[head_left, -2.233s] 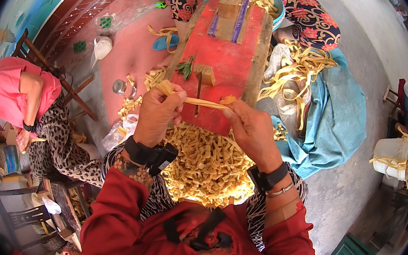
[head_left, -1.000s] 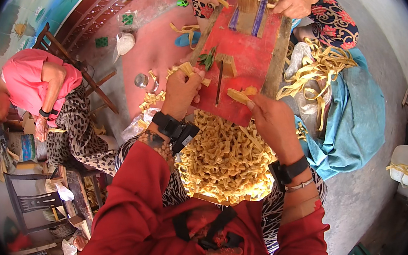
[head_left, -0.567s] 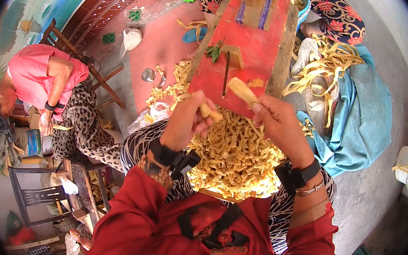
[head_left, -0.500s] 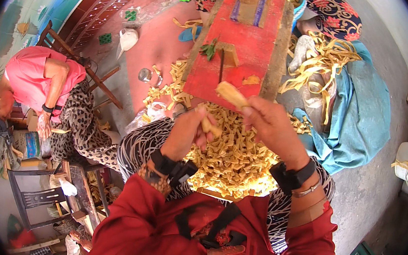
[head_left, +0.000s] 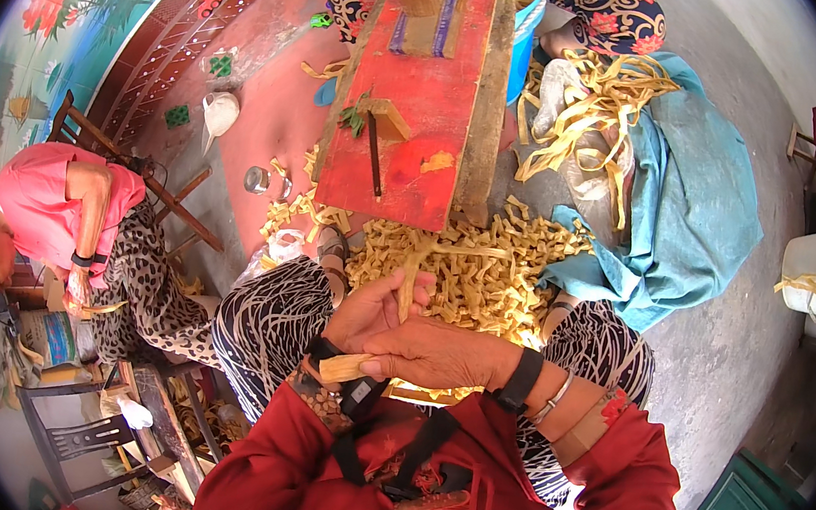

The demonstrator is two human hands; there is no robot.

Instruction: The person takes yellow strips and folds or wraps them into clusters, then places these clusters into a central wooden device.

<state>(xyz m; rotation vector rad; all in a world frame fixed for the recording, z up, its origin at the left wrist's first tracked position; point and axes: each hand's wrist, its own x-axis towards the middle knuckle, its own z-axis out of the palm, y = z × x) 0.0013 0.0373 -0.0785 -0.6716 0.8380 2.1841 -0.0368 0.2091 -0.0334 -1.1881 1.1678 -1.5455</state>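
Observation:
Above my lap, my left hand (head_left: 367,309) grips a yellow strip (head_left: 408,293) between thumb and fingers; its far end overlaps another strip and the pile behind. My right hand (head_left: 442,352) crosses over the left wrist and pinches a short, flattened yellow bundle (head_left: 343,368), which points left. Some fingers of both hands are hidden where they overlap. Beneath and beyond the hands lies a heap of short knotted or folded yellow pieces (head_left: 498,301) between my knees. A red board (head_left: 410,145) with a wooden block (head_left: 386,119) and a dark rod (head_left: 375,156) slopes down to the heap.
Long yellow strips (head_left: 601,106) lie by a teal cloth (head_left: 695,207) at right. A blue tub (head_left: 524,42) stands behind the board, beside another person's patterned trousers (head_left: 607,8). At left, a person in a pink top (head_left: 43,193) sits near a dark chair (head_left: 80,439). A glass jar (head_left: 257,179) is on the floor.
My right hand has come down and left across my left wrist, carrying its yellow bundle. My left hand now holds a strip upright. The view has shifted, so the board appears farther left.

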